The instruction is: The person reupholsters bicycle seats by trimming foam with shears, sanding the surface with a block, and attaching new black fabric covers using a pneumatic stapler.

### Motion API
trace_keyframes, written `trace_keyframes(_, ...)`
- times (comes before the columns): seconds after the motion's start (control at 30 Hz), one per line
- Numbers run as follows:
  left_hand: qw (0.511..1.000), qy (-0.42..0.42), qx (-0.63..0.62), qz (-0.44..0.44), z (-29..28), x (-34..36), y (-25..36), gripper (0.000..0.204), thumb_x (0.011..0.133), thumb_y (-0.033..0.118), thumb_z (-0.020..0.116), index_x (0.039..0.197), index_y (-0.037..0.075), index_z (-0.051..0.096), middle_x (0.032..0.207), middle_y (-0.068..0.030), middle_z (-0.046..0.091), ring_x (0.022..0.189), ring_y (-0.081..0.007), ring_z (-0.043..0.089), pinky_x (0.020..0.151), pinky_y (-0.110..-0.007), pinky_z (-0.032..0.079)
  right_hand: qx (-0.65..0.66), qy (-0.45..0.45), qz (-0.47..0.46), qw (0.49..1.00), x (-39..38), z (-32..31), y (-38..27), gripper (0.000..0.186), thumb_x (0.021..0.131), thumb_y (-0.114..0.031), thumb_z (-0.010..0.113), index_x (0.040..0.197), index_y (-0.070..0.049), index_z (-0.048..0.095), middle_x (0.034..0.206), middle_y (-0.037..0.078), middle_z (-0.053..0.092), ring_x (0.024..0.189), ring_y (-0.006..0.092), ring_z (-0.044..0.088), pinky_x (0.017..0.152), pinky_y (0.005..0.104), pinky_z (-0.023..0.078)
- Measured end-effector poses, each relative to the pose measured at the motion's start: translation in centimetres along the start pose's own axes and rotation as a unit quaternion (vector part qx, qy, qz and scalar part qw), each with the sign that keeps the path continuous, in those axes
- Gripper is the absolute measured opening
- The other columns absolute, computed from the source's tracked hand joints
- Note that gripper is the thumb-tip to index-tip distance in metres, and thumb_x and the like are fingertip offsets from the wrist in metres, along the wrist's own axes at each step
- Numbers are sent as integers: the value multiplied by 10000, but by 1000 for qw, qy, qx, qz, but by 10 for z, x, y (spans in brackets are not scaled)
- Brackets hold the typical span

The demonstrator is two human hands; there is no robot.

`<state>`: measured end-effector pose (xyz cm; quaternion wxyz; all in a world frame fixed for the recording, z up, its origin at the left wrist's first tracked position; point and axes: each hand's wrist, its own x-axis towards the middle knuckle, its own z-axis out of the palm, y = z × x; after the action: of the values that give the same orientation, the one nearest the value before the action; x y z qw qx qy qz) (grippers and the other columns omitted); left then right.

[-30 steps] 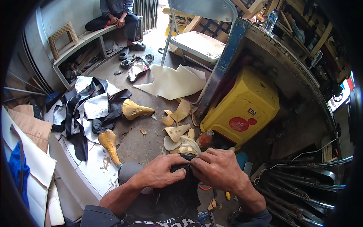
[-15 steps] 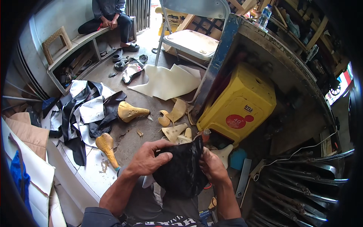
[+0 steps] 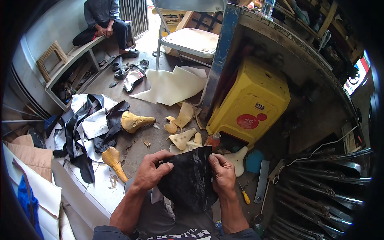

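Between my two hands, over my lap, I hold up a piece of black, shiny, wrinkled sheet material that looks like leatherette (image 3: 186, 176). My left hand (image 3: 154, 170) is closed on its upper left edge, thumb on the near face. At the upper right corner my right hand (image 3: 222, 172) pinches the edge between thumb and fingers. Just beyond the sheet lie cream foam pieces shaped like bicycle saddles (image 3: 183, 139). One pale saddle-shaped piece (image 3: 239, 160) rests by my right hand. A yellowed saddle form (image 3: 113, 163) lies left of my left forearm, with another (image 3: 136, 121) farther off.
Black and white scraps (image 3: 94, 124) are heaped at the left. A yellow plastic stool (image 3: 252, 100) lies tipped under the workbench (image 3: 280, 34). To my right are a metal bar (image 3: 262, 182), a yellow-handled screwdriver (image 3: 245, 197) and stacked metal tubes (image 3: 324, 192). A seated person (image 3: 104, 28) is at the back.
The black sheet has been spread flatter, its right corner now pulled upright. My right hand has shifted its grip to that corner. The view has moved slightly, baring the screwdriver.
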<state>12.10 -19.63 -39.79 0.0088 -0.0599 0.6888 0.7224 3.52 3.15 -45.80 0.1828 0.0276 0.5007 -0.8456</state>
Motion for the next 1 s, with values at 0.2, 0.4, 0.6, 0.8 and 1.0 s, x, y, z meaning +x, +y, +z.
trace_keyframes(0.2,997,-4,-76,30,3,-1,-9,297,883,83,625,1132,-60,702,1012,-41,693,951,-109,615,880,-271,482,48,-64,66,995,7,-3,11,209,1004,-165,712,1142,-8,716,996,3,711,831,60,596,770,238,494)
trace_keyframes(0.4,998,12,-63,23,16,-3,-13,411,898,209,702,1235,-23,666,1111,-79,685,1013,-151,616,942,-311,486,183,-113,161,963,10,-16,18,263,1036,-188,648,1199,18,667,1084,93,740,942,169,717,876,324,592)
trace_keyframes(0.6,991,-67,116,-20,-9,-6,-14,714,816,451,872,1349,52,611,1171,-160,671,1132,-257,619,1034,-388,466,291,-142,128,937,8,-38,16,319,1074,-233,565,1249,25,637,1146,176,741,1003,257,752,894,404,636)
trace_keyframes(0.8,990,-101,-49,-87,-8,-9,-20,548,831,149,878,1286,6,608,1159,-40,668,1109,-143,596,992,-335,477,256,-40,158,953,4,-31,5,344,1093,-277,529,1227,11,661,1124,162,749,989,251,752,892,415,635)
trace_keyframes(1.0,980,-129,-143,-49,-14,-8,-19,584,856,16,813,1379,-14,556,1263,-53,673,1177,-140,597,1029,-330,482,282,-130,118,943,4,-19,13,346,1096,-290,524,1223,2,656,1133,154,744,1013,247,743,913,407,624)
